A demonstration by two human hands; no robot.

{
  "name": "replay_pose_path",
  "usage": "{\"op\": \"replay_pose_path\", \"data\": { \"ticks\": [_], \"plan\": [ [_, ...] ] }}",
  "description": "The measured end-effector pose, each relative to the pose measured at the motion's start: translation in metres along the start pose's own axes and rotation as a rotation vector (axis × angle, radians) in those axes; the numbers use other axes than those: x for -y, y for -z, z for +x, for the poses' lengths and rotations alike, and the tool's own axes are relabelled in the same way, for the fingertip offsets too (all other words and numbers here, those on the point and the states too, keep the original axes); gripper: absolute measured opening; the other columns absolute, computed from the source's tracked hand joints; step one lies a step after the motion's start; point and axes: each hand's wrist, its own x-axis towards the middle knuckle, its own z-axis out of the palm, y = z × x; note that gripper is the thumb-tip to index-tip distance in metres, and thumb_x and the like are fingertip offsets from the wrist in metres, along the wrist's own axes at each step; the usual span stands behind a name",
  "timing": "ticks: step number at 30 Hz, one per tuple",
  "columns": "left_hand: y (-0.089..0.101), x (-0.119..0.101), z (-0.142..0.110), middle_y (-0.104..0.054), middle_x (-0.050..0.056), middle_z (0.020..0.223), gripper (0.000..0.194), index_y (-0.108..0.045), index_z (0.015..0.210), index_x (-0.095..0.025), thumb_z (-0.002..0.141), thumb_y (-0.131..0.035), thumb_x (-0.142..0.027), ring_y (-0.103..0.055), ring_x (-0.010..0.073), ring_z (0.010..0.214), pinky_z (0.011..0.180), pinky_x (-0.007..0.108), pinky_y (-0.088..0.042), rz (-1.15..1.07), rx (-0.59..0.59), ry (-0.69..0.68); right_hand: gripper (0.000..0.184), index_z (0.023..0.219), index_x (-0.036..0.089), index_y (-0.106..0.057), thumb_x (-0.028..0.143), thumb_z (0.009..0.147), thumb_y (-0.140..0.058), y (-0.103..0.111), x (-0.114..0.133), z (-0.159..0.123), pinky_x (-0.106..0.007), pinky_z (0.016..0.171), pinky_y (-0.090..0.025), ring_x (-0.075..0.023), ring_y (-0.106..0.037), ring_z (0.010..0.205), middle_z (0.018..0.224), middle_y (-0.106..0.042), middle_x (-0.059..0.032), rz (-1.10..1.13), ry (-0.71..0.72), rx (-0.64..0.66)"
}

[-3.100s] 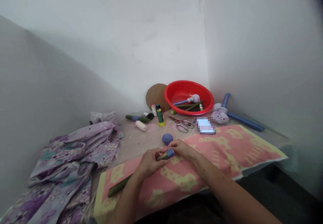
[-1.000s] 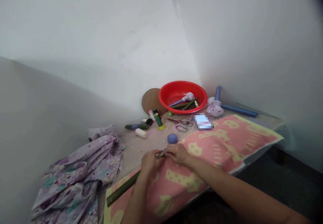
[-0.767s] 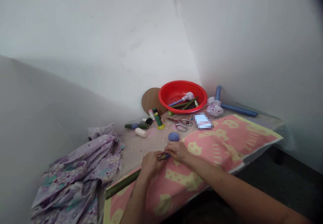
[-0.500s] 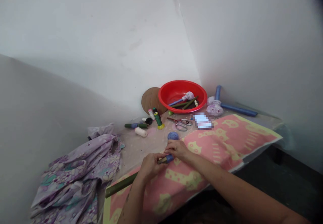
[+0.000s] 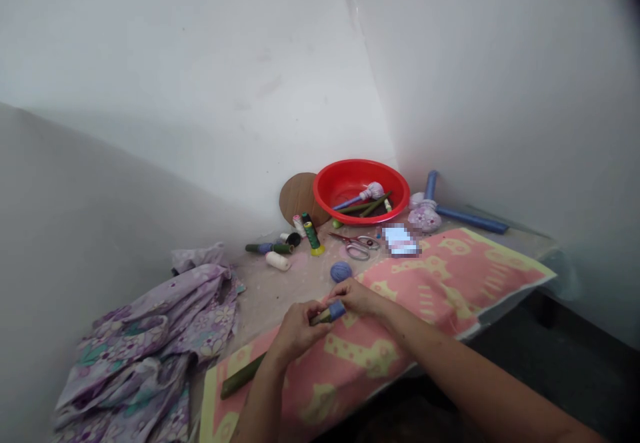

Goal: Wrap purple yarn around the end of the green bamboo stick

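My left hand (image 5: 299,328) is closed around a green bamboo stick (image 5: 243,378), which slants from the lower left up to the right. Blue yarn wrapping (image 5: 337,309) covers the stick's upper end. Beside that end, the fingers of my right hand (image 5: 353,296) are pinched together; a strand between them is too fine to make out. A ball of blue yarn (image 5: 341,271) lies just beyond my right hand. Under both hands spreads a pink and yellow patterned cloth (image 5: 425,296).
Behind lie scissors (image 5: 357,246), a green thread spool (image 5: 313,238), a white spool (image 5: 278,261) and a yarn-wrapped bamboo piece (image 5: 270,248). A red basin (image 5: 320,200) holds sticks. Floral fabric (image 5: 150,350) is heaped left; blue-wrapped rods (image 5: 473,218) lie right, near the wall.
The stick has turned and shifted, its lower end moving right and its wrapped end now showing more. My right hand has come slightly down and off the wrapping, uncovering the yarn ball.
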Motion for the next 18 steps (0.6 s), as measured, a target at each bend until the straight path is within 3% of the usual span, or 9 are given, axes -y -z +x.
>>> {"op": "replay_pose_path", "data": {
  "ticks": [5,18],
  "plan": [
    [-0.0036,0.0001,0.0038,-0.052,-0.003,0.054,0.034,-0.051,0.093,-0.014,0.063,-0.056,-0.029,-0.044,0.0088,0.046,0.043,0.018,-0.028,-0.167,-0.111,0.052,0.013,0.049,0.010,-0.057,0.022,0.056,-0.058,-0.0013,0.0040,-0.0007,-0.017,0.043,-0.022,-0.0041,-0.030,0.043,0.041,-0.040,0.0057,0.134,-0.016,-0.055],
    [-0.0014,-0.0073,0.0082,-0.050,-0.004,0.046,0.037,-0.054,0.092,-0.012,0.061,-0.059,-0.031,-0.042,0.0071,0.038,0.037,0.017,-0.033,-0.295,-0.158,0.105,0.010,0.054,0.010,-0.057,0.019,0.056,-0.054,-0.0041,0.0080,-0.0049,-0.018,0.042,-0.015,-0.0036,-0.022,0.043,0.042,-0.033,0.0066,0.196,-0.015,-0.001]
  ]
}}
